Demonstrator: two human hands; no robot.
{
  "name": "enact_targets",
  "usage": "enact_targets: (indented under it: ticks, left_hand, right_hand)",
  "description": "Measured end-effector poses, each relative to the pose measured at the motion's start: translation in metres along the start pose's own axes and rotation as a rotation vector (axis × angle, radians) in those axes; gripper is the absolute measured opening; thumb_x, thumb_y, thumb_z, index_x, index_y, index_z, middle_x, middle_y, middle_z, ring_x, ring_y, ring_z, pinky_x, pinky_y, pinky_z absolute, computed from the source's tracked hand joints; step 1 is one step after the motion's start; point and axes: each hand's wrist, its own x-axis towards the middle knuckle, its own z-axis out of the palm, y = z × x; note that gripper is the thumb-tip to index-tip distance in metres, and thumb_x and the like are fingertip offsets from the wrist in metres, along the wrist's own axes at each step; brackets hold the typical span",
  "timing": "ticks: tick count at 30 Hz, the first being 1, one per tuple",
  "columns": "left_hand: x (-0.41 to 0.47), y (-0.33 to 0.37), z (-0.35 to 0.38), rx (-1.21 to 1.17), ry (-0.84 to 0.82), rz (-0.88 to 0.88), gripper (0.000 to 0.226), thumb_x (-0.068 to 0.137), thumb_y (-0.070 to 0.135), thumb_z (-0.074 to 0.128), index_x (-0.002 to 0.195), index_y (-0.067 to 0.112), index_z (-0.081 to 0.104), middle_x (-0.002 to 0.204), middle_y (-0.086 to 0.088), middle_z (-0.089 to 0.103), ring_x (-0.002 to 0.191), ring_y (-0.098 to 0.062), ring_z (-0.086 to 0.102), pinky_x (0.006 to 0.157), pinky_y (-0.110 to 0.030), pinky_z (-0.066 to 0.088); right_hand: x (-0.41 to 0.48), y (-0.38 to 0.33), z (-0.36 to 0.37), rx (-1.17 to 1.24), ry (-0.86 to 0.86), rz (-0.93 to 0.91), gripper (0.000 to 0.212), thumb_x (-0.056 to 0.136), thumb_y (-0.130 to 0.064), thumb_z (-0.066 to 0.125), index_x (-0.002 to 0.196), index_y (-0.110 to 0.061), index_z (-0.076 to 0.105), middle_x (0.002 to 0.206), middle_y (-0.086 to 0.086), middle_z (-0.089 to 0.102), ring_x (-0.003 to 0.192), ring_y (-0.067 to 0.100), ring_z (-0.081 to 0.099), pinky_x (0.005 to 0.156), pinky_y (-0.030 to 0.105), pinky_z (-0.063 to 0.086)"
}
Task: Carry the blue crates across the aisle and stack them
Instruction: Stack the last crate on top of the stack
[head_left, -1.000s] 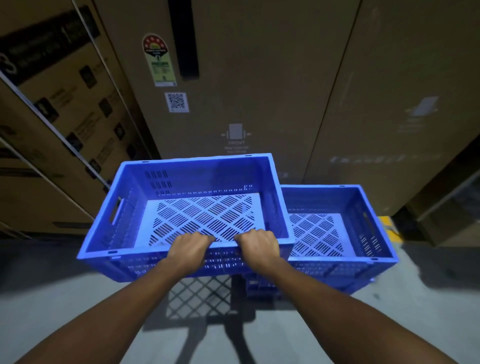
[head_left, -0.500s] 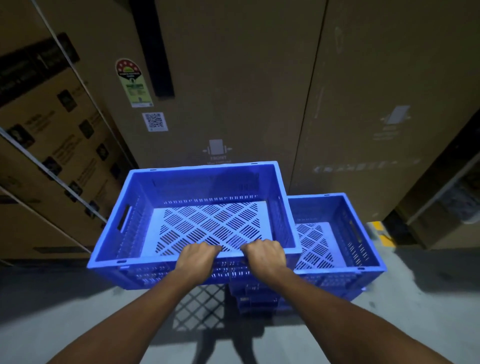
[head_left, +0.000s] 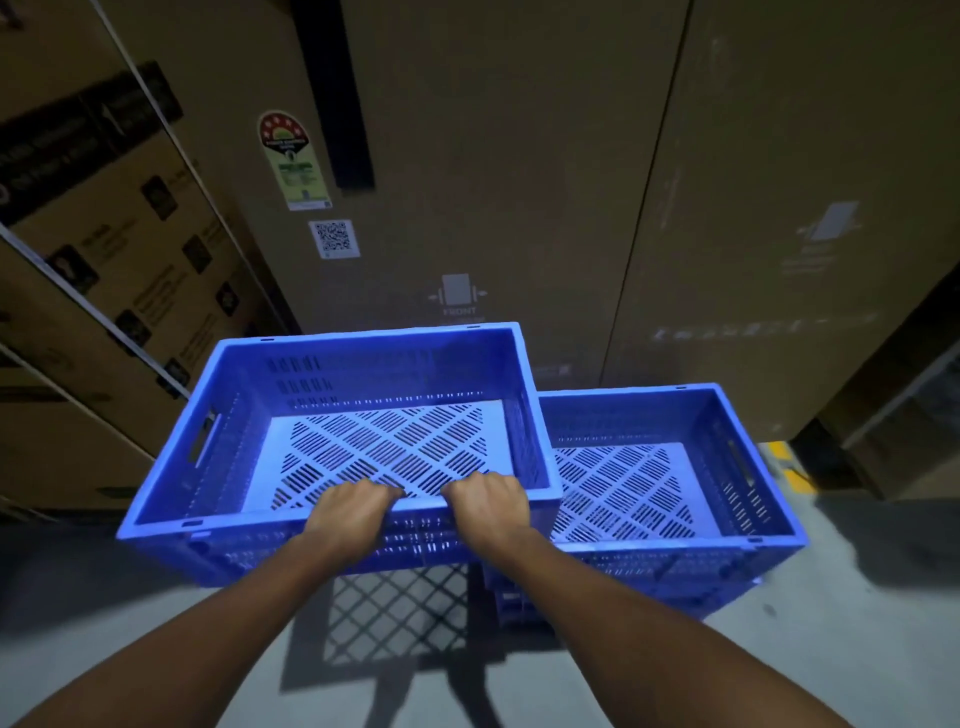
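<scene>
— Blue plastic, item one: carried crate (head_left: 363, 436), empty, slotted lattice floor, held off the concrete floor (head_left: 857, 649) with its shadow beneath. Who's got it?

— Both hands. Left hand (head_left: 349, 514) and right hand (head_left: 488, 506) sit close together on the near rim, fingers curled over the edge and closed on it.

— Item two?

— Stacked crate (head_left: 670, 467), same blue, just to the right of the right hand and lower; it appears to sit on another crate, though that part is mostly hidden. The carried one overlaps its left edge in my view; whether they touch, I cannot tell.

— Backdrop?

— Tall cardboard cartons (head_left: 493, 182) beyond the hands, one with a QR label (head_left: 334, 238).

— Step in hand?

— Placement, I'd judge: carry finished, stacking not yet done. Next move calls for shifting the crate rightward, squaring its corners over the lower rim, then lowering it level.
</scene>
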Motion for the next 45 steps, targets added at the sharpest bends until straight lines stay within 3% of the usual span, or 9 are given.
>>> enact_targets:
  ticks: [10,17,24,29,35,40,43,45]
  left_hand:
    - [0.016,-0.005,0.005,-0.094,-0.024,0.08,0.042,0.088,0.023,0.055,0.128,0.033,0.055,0.119,-0.003,0.066,0.113,-0.027,0.06,0.086,-0.037,0.046]
    - [0.033,0.037,-0.021,-0.014,0.012,0.111,0.04,0.092,0.026,0.057,0.131,0.032,0.054,0.126,-0.005,0.061,0.12,-0.028,0.057,0.093,-0.037,0.044]
    - [0.049,0.09,-0.025,-0.032,0.011,0.144,0.044,0.091,0.011,0.055,0.132,0.027,0.055,0.117,-0.007,0.066,0.109,-0.031,0.061,0.084,-0.042,0.049]
    - [0.058,0.127,-0.033,-0.04,0.025,0.165,0.036,0.089,0.008,0.057,0.121,0.024,0.058,0.108,-0.008,0.067,0.103,-0.032,0.063,0.078,-0.042,0.049]
    - [0.071,0.183,-0.047,-0.059,0.038,0.203,0.028,0.086,0.005,0.058,0.111,0.02,0.06,0.099,-0.007,0.068,0.095,-0.032,0.064,0.069,-0.04,0.048]
    - [0.081,0.236,-0.059,-0.081,0.035,0.207,0.02,0.084,0.005,0.059,0.099,0.019,0.056,0.097,-0.009,0.065,0.093,-0.033,0.062,0.065,-0.038,0.043]
    - [0.09,0.258,-0.065,-0.108,0.036,0.248,0.022,0.083,0.011,0.063,0.103,0.018,0.058,0.096,-0.008,0.065,0.092,-0.032,0.063,0.068,-0.039,0.048]
    - [0.095,0.266,-0.067,-0.158,0.011,0.338,0.026,0.086,0.031,0.069,0.104,0.017,0.056,0.09,-0.006,0.062,0.09,-0.03,0.062,0.07,-0.039,0.05]
  right_hand:
    - [0.007,0.003,0.004,-0.04,-0.001,0.069,0.021,0.086,-0.004,0.057,0.1,-0.017,0.065,0.095,0.007,0.068,0.092,0.032,0.064,0.066,0.034,0.038]
    - [-0.005,0.045,0.006,0.03,0.024,0.141,0.014,0.087,-0.027,0.065,0.099,-0.021,0.066,0.095,0.008,0.07,0.091,0.033,0.066,0.07,0.036,0.044]
    - [-0.024,0.099,0.002,-0.012,0.026,0.161,0.017,0.085,-0.037,0.072,0.083,-0.024,0.061,0.085,0.002,0.069,0.083,0.027,0.065,0.066,0.033,0.042]
    - [-0.039,0.135,0.002,-0.011,0.011,0.21,0.026,0.084,-0.035,0.073,0.075,-0.024,0.051,0.078,0.001,0.066,0.079,0.026,0.065,0.063,0.032,0.039]
    - [-0.063,0.19,-0.004,-0.042,-0.008,0.222,0.023,0.084,-0.044,0.072,0.085,-0.024,0.06,0.088,0.002,0.069,0.086,0.028,0.065,0.067,0.034,0.041]
    - [-0.079,0.24,-0.006,-0.082,-0.041,0.233,0.043,0.08,-0.064,0.067,0.099,-0.025,0.065,0.095,0.001,0.07,0.093,0.027,0.065,0.072,0.035,0.045]
    - [-0.088,0.268,-0.006,-0.086,-0.048,0.251,0.051,0.077,-0.072,0.064,0.094,-0.024,0.065,0.09,0.0,0.069,0.089,0.025,0.065,0.067,0.032,0.041]
    - [-0.094,0.282,-0.005,-0.098,-0.048,0.245,0.054,0.076,-0.074,0.063,0.096,-0.024,0.066,0.091,0.0,0.07,0.09,0.025,0.065,0.066,0.032,0.041]
